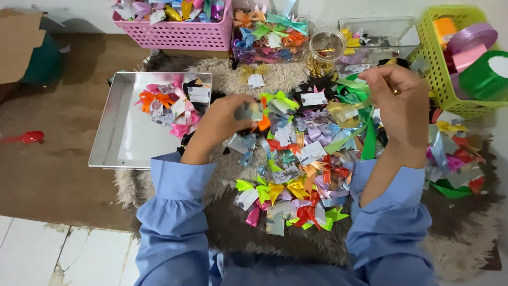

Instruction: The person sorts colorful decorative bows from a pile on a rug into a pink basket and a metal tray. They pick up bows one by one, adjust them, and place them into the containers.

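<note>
My left hand (222, 119) holds a small ribbon bow with orange loops and a grey card (253, 114) over a heap of many-coloured ribbon bows (296, 164) on a shaggy rug. My right hand (399, 100) is raised above the heap's right side, its fingers pinched on a small piece near a green ribbon strip (355, 85). Both arms wear light blue sleeves.
A shiny metal tray (121, 137) at the left holds a few bows in its far corner. A pink basket (180, 32), a clear box of bows (267, 50), a glass jar (325, 45) and a green basket of ribbon rolls (439, 69) line the back. A red spoon (26, 137) lies far left.
</note>
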